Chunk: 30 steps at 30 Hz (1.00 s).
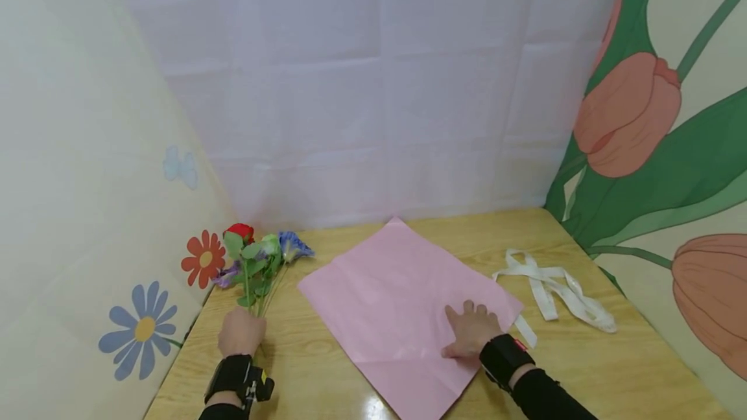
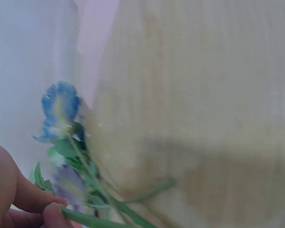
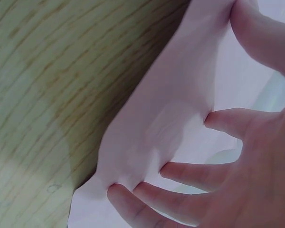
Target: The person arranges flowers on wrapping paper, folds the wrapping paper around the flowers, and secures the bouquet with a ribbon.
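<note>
At the table's left side my left hand (image 1: 241, 331) pinches a green flower stem (image 2: 95, 220) between thumb and fingers; which bloom it belongs to I cannot tell. Beyond that hand lies a cluster of flowers: a red rose (image 1: 240, 232), a blue flower (image 1: 294, 246), a purple one (image 1: 226, 275) and green leaves (image 1: 254, 268). Pink wrapping paper (image 1: 403, 290) is spread flat with a corner toward me. On its right part rests my right hand (image 1: 474, 331), fingers spread and fingertips pressing the paper, which wrinkles there in the right wrist view.
A white ribbon (image 1: 560, 287) lies loosely looped on the wooden table (image 1: 607, 368), right of the paper, one end reaching the paper's edge. White cloth (image 1: 379, 83) hangs behind the table. Walls painted with flowers stand on the left and right.
</note>
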Tool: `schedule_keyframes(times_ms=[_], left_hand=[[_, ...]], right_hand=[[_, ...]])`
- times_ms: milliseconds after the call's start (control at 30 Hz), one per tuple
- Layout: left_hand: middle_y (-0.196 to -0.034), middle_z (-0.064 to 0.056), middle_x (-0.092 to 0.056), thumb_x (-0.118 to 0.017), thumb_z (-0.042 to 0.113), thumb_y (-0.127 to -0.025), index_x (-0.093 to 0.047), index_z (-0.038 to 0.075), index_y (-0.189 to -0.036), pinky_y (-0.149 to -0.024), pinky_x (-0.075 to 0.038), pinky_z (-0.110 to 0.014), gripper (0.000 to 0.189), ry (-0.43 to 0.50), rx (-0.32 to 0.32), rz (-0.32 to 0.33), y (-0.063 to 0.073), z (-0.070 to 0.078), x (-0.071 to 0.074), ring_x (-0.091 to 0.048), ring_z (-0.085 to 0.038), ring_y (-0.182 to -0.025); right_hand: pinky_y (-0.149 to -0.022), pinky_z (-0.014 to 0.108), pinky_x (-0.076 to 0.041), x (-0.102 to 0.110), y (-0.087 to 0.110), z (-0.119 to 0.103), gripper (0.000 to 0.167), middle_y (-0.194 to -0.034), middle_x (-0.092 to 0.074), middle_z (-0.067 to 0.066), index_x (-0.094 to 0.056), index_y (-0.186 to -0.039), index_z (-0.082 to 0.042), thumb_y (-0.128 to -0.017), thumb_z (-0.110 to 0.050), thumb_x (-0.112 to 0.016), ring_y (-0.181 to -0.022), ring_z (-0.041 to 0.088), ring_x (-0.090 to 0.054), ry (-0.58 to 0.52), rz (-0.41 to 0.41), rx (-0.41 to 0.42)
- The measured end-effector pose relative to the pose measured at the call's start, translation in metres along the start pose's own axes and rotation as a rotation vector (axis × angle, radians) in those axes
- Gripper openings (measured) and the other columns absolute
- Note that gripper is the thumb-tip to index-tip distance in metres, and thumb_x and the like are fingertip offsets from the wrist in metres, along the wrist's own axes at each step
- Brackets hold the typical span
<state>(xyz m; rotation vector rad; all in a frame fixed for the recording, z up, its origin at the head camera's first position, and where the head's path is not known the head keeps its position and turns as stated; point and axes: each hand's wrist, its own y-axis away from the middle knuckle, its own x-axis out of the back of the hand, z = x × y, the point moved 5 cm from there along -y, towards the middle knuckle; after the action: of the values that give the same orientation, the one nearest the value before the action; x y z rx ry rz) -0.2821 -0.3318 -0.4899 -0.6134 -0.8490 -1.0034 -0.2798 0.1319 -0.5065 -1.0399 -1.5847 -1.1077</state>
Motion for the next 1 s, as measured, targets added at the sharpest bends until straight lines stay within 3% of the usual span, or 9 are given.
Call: schedule_keyframes(times_ms=[100, 267, 433, 567, 700, 800, 900, 1000], left_hand=[[-0.064, -0.014, -0.053, -0.053, 0.004, -0.082, -0.048, 0.006, -0.06, -0.047, -0.037, -0.039, 0.023, 0.008, -0.082, 0.066, 0.0, 0.026, 0.005, -0.05, -0.029, -0.057], [-0.067, -0.018, -0.053, -0.05, 0.004, -0.093, -0.054, -0.001, -0.069, -0.049, -0.039, -0.042, 0.024, 0.061, -0.248, 0.065, 0.013, 0.086, -0.003, -0.051, -0.031, -0.057], [-0.071, -0.02, -0.059, -0.055, 0.006, -0.096, -0.062, -0.007, -0.082, -0.055, -0.049, -0.052, 0.02, 0.118, -0.343, 0.071, 0.029, 0.144, -0.035, -0.061, -0.04, -0.063], [-0.074, -0.018, -0.063, -0.058, 0.007, -0.095, -0.063, -0.004, -0.081, -0.06, -0.051, -0.054, 0.018, 0.141, -0.349, 0.005, 0.042, 0.179, -0.073, -0.065, -0.041, -0.069], [-0.071, -0.015, -0.063, -0.061, 0.005, -0.092, -0.062, -0.001, -0.076, -0.056, -0.05, -0.048, 0.016, 0.151, -0.34, -0.093, 0.053, 0.201, -0.112, -0.063, -0.036, -0.064], [-0.071, -0.014, -0.064, -0.065, 0.005, -0.09, -0.063, 0.0, -0.076, -0.054, -0.05, -0.045, 0.015, 0.147, -0.32, -0.135, 0.058, 0.208, -0.137, -0.063, -0.033, -0.062], [-0.07, -0.014, -0.064, -0.067, 0.005, -0.089, -0.063, 0.0, -0.075, -0.055, -0.051, -0.045, 0.015, 0.145, -0.301, -0.158, 0.062, 0.21, -0.156, -0.063, -0.033, -0.062], [-0.069, -0.014, -0.061, -0.068, 0.004, -0.088, -0.06, -0.001, -0.075, -0.056, -0.051, -0.045, 0.016, 0.155, -0.292, -0.158, 0.066, 0.209, -0.165, -0.061, -0.032, -0.063]], right_hand=[[-0.088, 0.063, -0.044, 0.001, 0.0, 0.001, 0.089, -0.126, -0.051, 0.029, -0.055, -0.143, -0.007, -0.075, -0.055, -0.084, -0.109, 0.049, -0.051, 0.007, 0.004, -0.005], [-0.086, 0.061, -0.045, 0.001, 0.002, 0.001, 0.088, -0.122, -0.052, 0.027, -0.056, -0.143, -0.009, -0.074, -0.056, -0.084, -0.106, 0.046, -0.051, 0.019, 0.019, -0.01], [-0.084, 0.059, -0.044, -0.003, 0.002, -0.003, 0.089, -0.118, -0.052, 0.024, -0.056, -0.144, -0.011, -0.073, -0.057, -0.084, -0.104, 0.042, -0.051, 0.016, 0.027, -0.013], [-0.083, 0.057, -0.046, -0.007, 0.004, -0.007, 0.09, -0.118, -0.053, 0.022, -0.057, -0.144, -0.013, -0.072, -0.058, -0.085, -0.103, 0.041, -0.052, 0.035, 0.013, -0.018], [-0.08, 0.056, -0.047, -0.007, 0.008, -0.013, 0.091, -0.119, -0.053, 0.022, -0.057, -0.143, -0.013, -0.071, -0.06, -0.085, -0.101, 0.04, -0.052, 0.049, 0.009, -0.022], [-0.079, 0.058, -0.047, -0.007, 0.008, -0.016, 0.09, -0.119, -0.053, 0.022, -0.058, -0.142, -0.013, -0.07, -0.059, -0.086, -0.102, 0.041, -0.052, 0.046, 0.024, -0.028], [-0.078, 0.058, -0.047, -0.009, 0.007, -0.014, 0.09, -0.119, -0.053, 0.022, -0.059, -0.142, -0.014, -0.069, -0.059, -0.086, -0.102, 0.041, -0.052, 0.045, 0.028, -0.034], [-0.077, 0.058, -0.048, -0.01, 0.006, -0.014, 0.09, -0.119, -0.053, 0.022, -0.059, -0.141, -0.015, -0.069, -0.06, -0.086, -0.101, 0.041, -0.052, 0.047, 0.024, -0.038]])
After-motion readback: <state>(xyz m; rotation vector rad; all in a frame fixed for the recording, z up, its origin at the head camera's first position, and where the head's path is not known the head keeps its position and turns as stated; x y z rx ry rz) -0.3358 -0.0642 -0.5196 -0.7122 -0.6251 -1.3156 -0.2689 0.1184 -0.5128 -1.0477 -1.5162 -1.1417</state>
